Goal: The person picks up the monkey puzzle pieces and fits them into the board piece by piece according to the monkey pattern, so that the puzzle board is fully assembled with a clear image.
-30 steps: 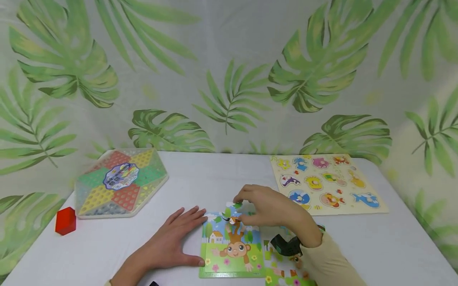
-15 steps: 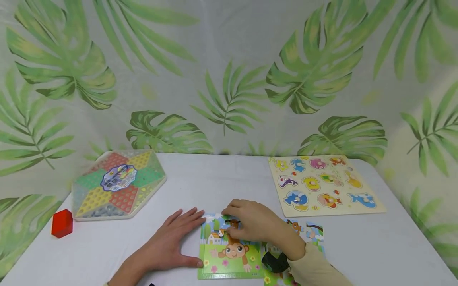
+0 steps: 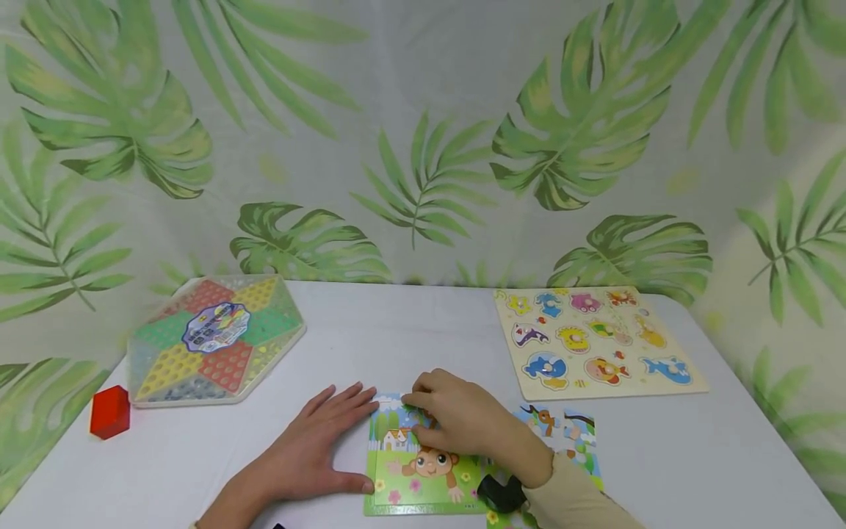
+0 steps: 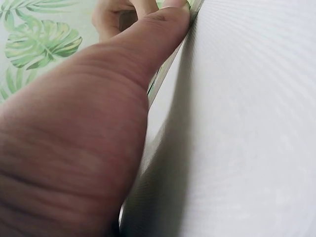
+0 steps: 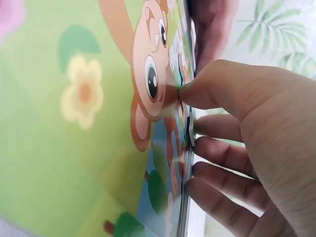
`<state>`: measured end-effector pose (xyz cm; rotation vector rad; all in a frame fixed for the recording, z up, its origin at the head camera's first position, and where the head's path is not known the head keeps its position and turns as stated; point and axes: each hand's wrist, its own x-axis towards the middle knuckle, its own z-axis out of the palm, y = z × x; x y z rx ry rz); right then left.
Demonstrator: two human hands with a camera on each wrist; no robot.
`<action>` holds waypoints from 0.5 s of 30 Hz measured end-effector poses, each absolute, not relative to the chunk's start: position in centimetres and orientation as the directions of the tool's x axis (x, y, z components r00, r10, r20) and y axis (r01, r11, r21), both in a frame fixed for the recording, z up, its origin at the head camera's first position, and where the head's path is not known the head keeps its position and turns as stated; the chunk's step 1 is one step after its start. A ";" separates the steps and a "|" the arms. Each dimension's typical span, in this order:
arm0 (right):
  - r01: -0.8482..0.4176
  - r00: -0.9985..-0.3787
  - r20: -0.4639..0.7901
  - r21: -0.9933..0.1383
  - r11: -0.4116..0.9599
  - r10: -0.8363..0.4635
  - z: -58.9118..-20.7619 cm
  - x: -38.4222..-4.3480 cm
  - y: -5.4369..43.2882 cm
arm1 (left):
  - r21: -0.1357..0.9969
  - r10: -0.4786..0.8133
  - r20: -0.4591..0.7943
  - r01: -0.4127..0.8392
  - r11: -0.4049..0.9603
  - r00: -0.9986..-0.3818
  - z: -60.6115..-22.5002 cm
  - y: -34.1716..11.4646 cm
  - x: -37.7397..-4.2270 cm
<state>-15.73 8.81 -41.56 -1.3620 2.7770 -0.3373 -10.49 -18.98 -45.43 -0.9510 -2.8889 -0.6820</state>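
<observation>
- Puzzle board (image 3: 413, 508) lay toward table's (image 3: 396, 330) near edge, lower part apparently filled.
- Right hand (image 3: 463, 411) pinched piece (image 5: 191, 132) at upper part; seating unclear.
- Left hand (image 3: 317, 448), wide, touched board's left edge.
- Loose pieces (image 3: 573, 427) beside looked unplaced.

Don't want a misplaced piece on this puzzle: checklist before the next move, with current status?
1. Left grip bracing the monkey puzzle: ok, thumb at its left edge.
2. Right grip at the work: ok, fingertips over the puzzle's upper part.
3. Puzzle piece fully seated: cannot tell, fingers hide most of it.
4. Second puzzle clear of the right sleeve: not ok, the sleeve overlaps part of it in the head view.
5. Peg board out of the way: ok, it lies apart, beyond the second puzzle.
6. Red block out of the way: ok, far left.
</observation>
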 end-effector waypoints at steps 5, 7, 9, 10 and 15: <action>-0.772 -0.625 0.068 -0.205 0.602 -0.778 -41.8 -15.4 8.6 | 0.399 0.566 0.156 0.576 0.714 -0.810 -45.5 -19.0 -10.4; -0.779 -0.618 0.080 -0.191 0.597 -0.782 -41.9 -15.3 8.5 | 0.399 0.568 0.161 0.579 0.711 -0.807 -45.5 -19.0 -10.4; -0.789 -0.609 0.095 -0.171 0.589 -0.788 -42.0 -15.2 8.3 | 0.399 0.569 0.166 0.583 0.708 -0.805 -45.5 -19.0 -10.4; -0.794 -0.604 0.102 -0.163 0.586 -0.790 -42.1 -15.2 8.3 | 0.397 0.569 0.169 0.584 0.708 -0.805 -45.5 -19.0 -10.4; -0.801 -0.597 0.127 -0.145 0.580 -0.792 -42.0 -15.1 8.2 | 0.389 0.568 0.175 0.586 0.711 -0.804 -45.6 -19.0 -10.5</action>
